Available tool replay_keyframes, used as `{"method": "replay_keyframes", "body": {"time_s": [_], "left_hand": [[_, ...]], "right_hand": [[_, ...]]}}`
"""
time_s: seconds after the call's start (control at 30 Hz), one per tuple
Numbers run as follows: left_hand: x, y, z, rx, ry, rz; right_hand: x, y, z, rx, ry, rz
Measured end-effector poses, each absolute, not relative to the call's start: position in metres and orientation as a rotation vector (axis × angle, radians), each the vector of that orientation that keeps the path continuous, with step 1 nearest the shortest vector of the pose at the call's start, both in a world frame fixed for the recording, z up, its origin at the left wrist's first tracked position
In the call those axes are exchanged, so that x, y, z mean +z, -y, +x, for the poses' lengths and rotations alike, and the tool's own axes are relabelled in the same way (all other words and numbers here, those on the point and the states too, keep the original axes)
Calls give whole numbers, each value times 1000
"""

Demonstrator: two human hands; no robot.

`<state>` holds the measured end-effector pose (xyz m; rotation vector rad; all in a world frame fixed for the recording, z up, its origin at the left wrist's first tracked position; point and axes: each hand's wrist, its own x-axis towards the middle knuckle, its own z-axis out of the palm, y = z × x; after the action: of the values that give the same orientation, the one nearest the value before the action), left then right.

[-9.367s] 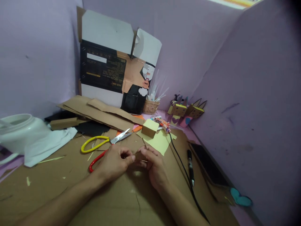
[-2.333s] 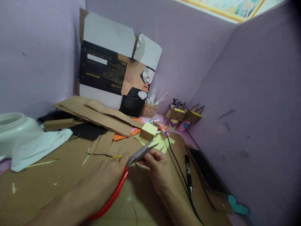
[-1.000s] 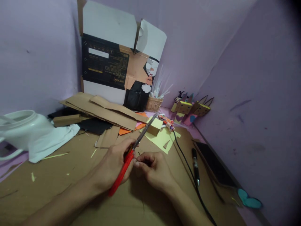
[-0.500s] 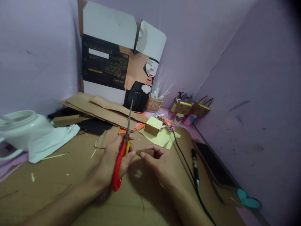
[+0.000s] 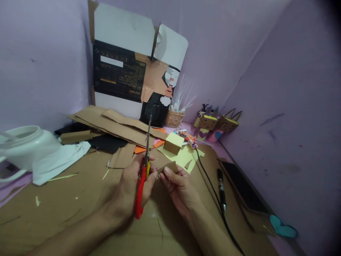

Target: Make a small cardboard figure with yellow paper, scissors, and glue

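Observation:
My left hand (image 5: 130, 185) is closed round a pair of scissors (image 5: 140, 195) with red and yellow handles, the blades pointing up and away. Between the thumb and fingers of my right hand (image 5: 181, 188) is a small piece of brown cardboard (image 5: 170, 167), its pointed end towards my left fingertips. Whether those fingertips touch the cardboard I cannot tell. Beyond my hands, a small cardboard box with a pale yellow top (image 5: 173, 143) rests on a yellow paper sheet (image 5: 188, 161).
Cardboard strips (image 5: 114, 124) lie at the back, before a standing flattened carton (image 5: 119, 71). At left is a white pot (image 5: 39, 145) by a white cloth (image 5: 64, 160). A black cable (image 5: 207, 177), a pen (image 5: 221, 190) and a phone (image 5: 245, 188) lie at right, below cardboard animal figures (image 5: 209, 122).
Both hands have shifted a little to the right, the scissors along with the left. The cardboard piece in my right hand has tilted, showing more of its face.

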<state>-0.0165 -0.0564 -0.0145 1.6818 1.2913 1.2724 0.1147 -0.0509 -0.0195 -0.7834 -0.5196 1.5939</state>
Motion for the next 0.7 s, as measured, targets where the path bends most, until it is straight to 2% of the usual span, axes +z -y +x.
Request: {"method": "replay_keyframes", "body": {"time_s": [0.3,0.47,0.7], "left_hand": [[-1,59,-13,1279,-1260,1568],[-6,53,-16,1243,-1297,1712],[8,51,-39,896,-1366,2108]], "right_hand": [[-21,52,112,1569,538,-699],[-25,49,114,1542,478,-728],[-21,41,129,1446,449,-775]]}}
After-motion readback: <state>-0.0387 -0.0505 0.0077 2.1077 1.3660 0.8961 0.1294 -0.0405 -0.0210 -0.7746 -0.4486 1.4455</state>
